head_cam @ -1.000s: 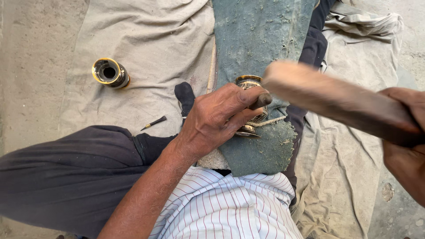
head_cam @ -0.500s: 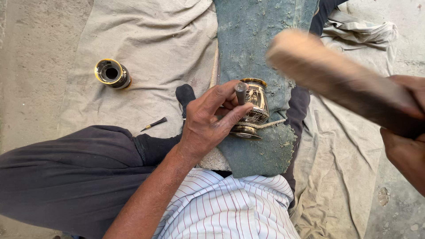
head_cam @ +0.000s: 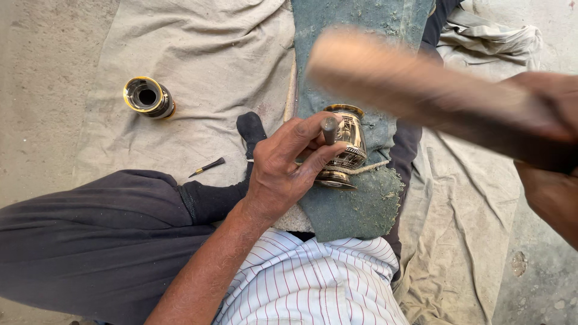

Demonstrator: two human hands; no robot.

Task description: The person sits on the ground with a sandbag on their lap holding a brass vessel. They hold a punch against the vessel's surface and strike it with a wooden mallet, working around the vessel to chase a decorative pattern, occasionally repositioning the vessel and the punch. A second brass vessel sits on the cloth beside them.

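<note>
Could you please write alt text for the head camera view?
A seated person's left hand holds a small metal punch against a brass vase lying on a green padded board, while the right hand holds a blurred wooden mallet above it. Another brass vase lies on the cloth.

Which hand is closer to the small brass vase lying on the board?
Left. The left hand touches the brass vase, holding a punch; the right hand is off to its right, gripping a wooden mallet.

No packages, labels, signs or screens appear.
</note>
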